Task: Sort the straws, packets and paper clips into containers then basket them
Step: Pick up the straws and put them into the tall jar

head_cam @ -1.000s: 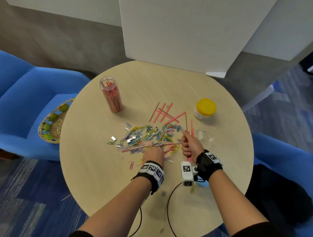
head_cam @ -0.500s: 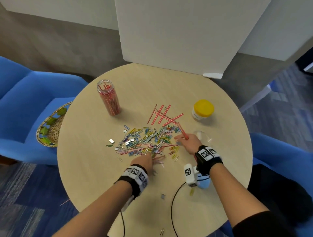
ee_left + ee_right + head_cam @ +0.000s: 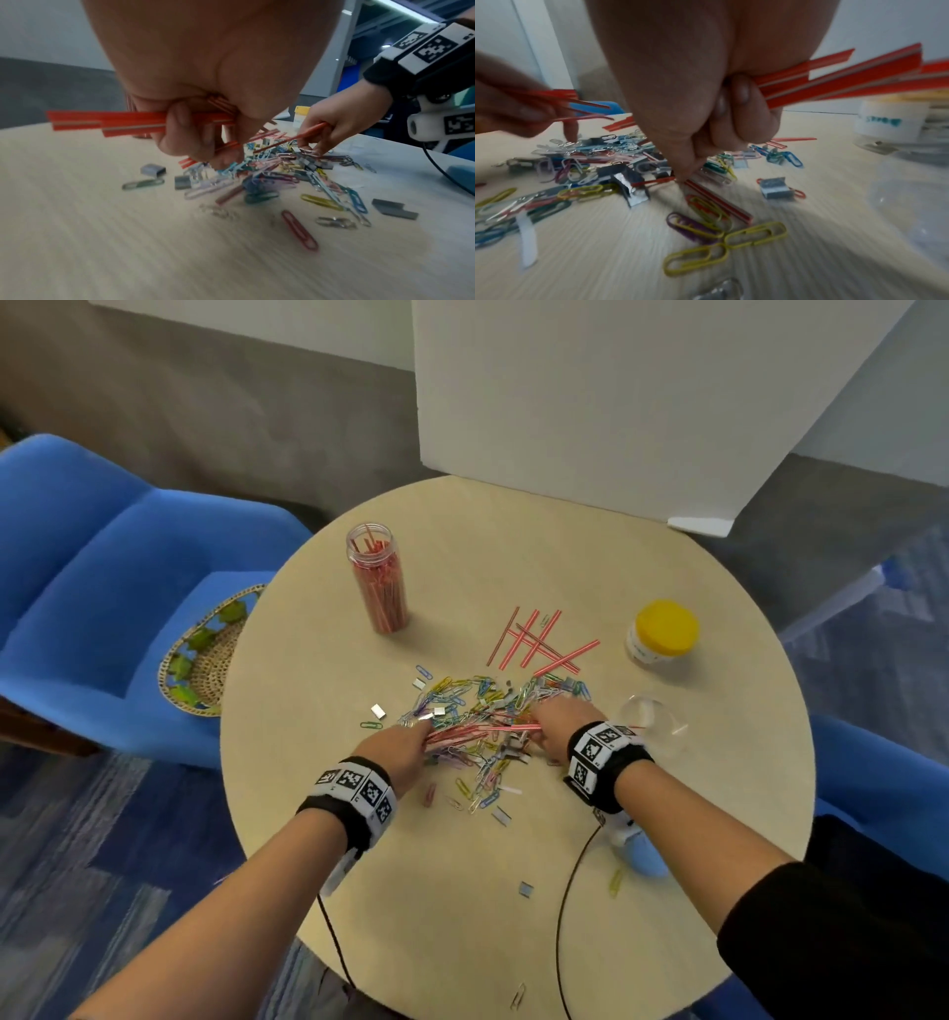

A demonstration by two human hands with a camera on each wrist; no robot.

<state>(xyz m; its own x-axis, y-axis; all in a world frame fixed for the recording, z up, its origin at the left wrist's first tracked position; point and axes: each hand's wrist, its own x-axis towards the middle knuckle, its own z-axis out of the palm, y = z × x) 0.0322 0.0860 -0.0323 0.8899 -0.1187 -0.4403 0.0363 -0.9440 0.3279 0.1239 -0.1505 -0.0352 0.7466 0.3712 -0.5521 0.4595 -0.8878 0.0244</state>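
Coloured paper clips (image 3: 482, 706) and small silver packets (image 3: 378, 710) lie mixed in a pile mid-table. My left hand (image 3: 418, 742) is at the pile's left edge, and in the left wrist view it (image 3: 205, 142) grips a bundle of red straws (image 3: 102, 121). At the pile's right side, my right hand (image 3: 544, 726) also holds red straws (image 3: 834, 81) in its curled fingers, while its fingertips (image 3: 685, 178) touch another straw (image 3: 718, 199) on the table. More loose straws (image 3: 539, 642) lie behind the pile. A clear jar (image 3: 377, 580) stands half full of straws.
A yellow-lidded jar (image 3: 662, 631) stands at the right, with a clear dish (image 3: 649, 716) in front of it. A woven basket (image 3: 205, 654) sits on the blue chair (image 3: 102, 588) to the left. Stray clips and packets lie near the front edge; cables (image 3: 570, 891) trail there.
My right hand came down from an upright fist to the pile, still holding straws. My left hand shifted left and gathered straws out of the clips.
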